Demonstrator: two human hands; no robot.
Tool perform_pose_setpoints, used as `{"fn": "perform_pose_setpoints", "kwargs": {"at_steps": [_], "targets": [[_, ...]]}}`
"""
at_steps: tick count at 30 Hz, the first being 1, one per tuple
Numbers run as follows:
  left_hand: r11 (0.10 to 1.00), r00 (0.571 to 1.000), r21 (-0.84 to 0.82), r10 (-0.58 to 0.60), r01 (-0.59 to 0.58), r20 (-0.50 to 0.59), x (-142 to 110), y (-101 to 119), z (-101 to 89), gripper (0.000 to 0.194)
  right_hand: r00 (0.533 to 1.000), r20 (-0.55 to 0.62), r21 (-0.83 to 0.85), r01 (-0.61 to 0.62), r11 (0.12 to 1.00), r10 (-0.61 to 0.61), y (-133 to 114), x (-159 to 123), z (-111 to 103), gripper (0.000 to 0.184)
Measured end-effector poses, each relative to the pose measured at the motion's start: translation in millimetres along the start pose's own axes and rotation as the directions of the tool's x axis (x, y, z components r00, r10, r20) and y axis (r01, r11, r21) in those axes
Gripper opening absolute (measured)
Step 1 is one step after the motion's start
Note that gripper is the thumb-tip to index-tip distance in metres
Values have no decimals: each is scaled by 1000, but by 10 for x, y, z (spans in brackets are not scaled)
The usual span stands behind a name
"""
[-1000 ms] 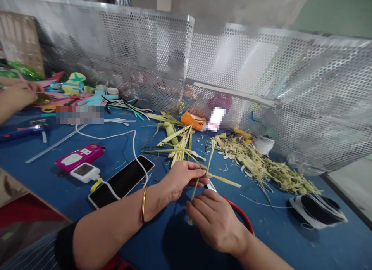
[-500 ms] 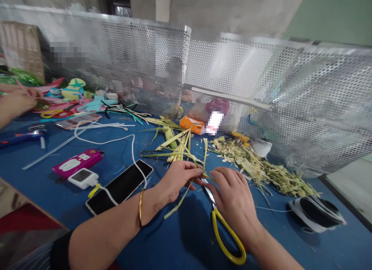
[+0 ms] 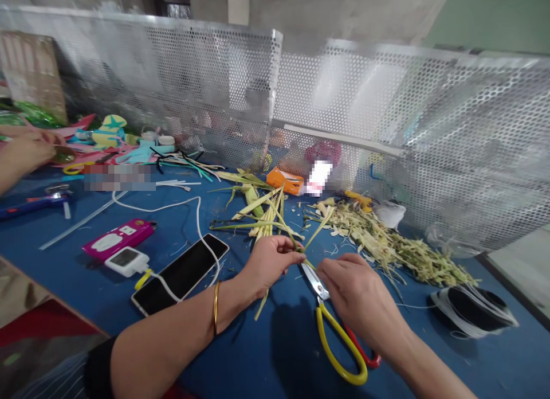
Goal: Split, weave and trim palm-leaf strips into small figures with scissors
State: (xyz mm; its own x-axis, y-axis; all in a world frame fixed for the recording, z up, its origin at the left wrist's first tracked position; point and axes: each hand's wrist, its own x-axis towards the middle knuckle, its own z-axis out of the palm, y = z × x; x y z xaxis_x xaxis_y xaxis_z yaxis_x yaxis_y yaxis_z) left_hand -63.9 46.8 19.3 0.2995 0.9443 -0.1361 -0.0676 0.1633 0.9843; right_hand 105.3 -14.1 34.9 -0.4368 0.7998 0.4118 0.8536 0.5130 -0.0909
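Working bare-handed at a blue table [image 3: 232, 364], you share the surface with another person, whose hand [image 3: 26, 158] shows at far left. Nearer on the left lie a magenta object [image 3: 118, 241], a white device [image 3: 126, 261] and a dark-screened phone [image 3: 189, 276]. At centre, your left hand [image 3: 271, 258] pinches a few narrow plant strips [image 3: 318, 226] between thumb and fingers. The pieces are already brought together at one crossing, yet their ends stick out loose, one toward the far right and one on the near side below the hand, so the work looks only partway along; your fingers hide whether anything is knotted there. The pile of leaf strips [image 3: 268, 221] just beyond appears to await use. The crossing sits at your left fingertips, just left of your right hand [image 3: 350, 284], whose fingertips are bunched together and appear to grip another strip's end. Scissors [image 3: 318, 287] lie near, below the crossing, their handles partly hidden by your right hand. Farther right, a heap of shredded plant scraps [image 3: 378, 241] spreads along the table, with a black spool [image 3: 468, 310] nearer the right edge.
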Motion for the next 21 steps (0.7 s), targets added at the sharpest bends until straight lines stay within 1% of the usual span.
{"fn": "perform_pose_setpoints", "kwargs": {"at_steps": [3,6,8,9,11,13,15,17,19,21], "targets": [[998,999,-46,-41,41,5,1,35,-8,12,1000,14,4,21,1000,-22,47,-18,-138,27],[998,997,-23,-65,66,41,-1,56,-26,13,1000,26,16,12,1000,-13,99,-36,-228,29],[997,994,-11,-80,81,78,-4,64,-41,13,996,82,76,-41,996,35,138,-37,-244,30],[996,992,-18,-87,89,95,-7,68,-48,15,989,129,132,-86,987,69,158,-32,-236,30],[993,987,-50,-105,111,122,-17,79,-59,20,962,232,284,-207,936,142,194,-7,-185,30],[988,979,-61,-128,140,159,-34,89,-63,24,930,289,450,-341,826,227,213,32,-94,29],[985,968,-34,-158,168,197,-55,89,-57,27,900,277,609,-436,662,337,205,74,17,29],[986,957,18,-166,166,239,-75,76,-44,31,862,245,746,-459,482,443,167,106,121,31],[988,951,70,-152,138,271,-91,54,-28,34,822,244,835,-448,319,515,113,123,194,31],[987,948,117,-142,112,285,-101,34,-11,34,795,268,874,-438,210,544,64,128,229,29]]}}
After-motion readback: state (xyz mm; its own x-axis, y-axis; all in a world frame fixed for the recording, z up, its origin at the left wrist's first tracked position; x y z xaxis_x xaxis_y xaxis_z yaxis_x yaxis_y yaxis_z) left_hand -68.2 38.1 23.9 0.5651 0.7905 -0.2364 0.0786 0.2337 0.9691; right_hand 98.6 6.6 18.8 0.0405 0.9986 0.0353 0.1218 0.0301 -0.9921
